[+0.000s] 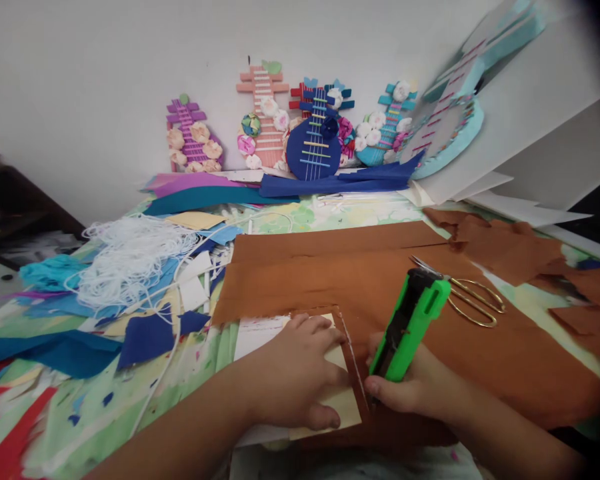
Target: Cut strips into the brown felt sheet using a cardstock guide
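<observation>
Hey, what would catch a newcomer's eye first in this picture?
Probably the bright green tool, gripped in the right hand and tilted over the brown sheet. Next, the decorated instrument-shaped models in a row at the back, with a dark blue one near the middle. Off to the left lies a tangled heap of white cord.

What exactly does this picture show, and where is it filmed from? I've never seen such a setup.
There's no machine here: these are one person's bare hands, filmed by a camera worn on their head, looking forward and down. The right hand grips a green-and-black tool, its tip hard to make out. The left hand lies spread over a pale card. Around them are brown sheets, gold-handled scissors and tangled white cord. Behind stand decorated, instrument-shaped crafts.
</observation>
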{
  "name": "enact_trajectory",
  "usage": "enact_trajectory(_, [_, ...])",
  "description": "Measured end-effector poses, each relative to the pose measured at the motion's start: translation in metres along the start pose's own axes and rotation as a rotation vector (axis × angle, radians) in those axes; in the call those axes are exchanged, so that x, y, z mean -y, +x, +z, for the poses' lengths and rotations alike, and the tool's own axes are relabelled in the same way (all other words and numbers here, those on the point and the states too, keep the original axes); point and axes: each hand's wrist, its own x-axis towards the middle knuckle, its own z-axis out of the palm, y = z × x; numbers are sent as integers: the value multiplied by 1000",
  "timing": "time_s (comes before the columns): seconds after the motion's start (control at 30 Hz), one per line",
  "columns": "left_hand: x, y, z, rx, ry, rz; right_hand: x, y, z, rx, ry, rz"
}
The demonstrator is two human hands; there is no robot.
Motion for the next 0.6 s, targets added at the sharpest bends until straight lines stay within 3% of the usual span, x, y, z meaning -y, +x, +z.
enact_trajectory(0.23, [1,0,0,12,4,-10,10,-2,2,-5,-188,-40])
enact_trajectory(0.6, [2,1,2,23,-20,-19,14,-1,1,38,-238,-78])
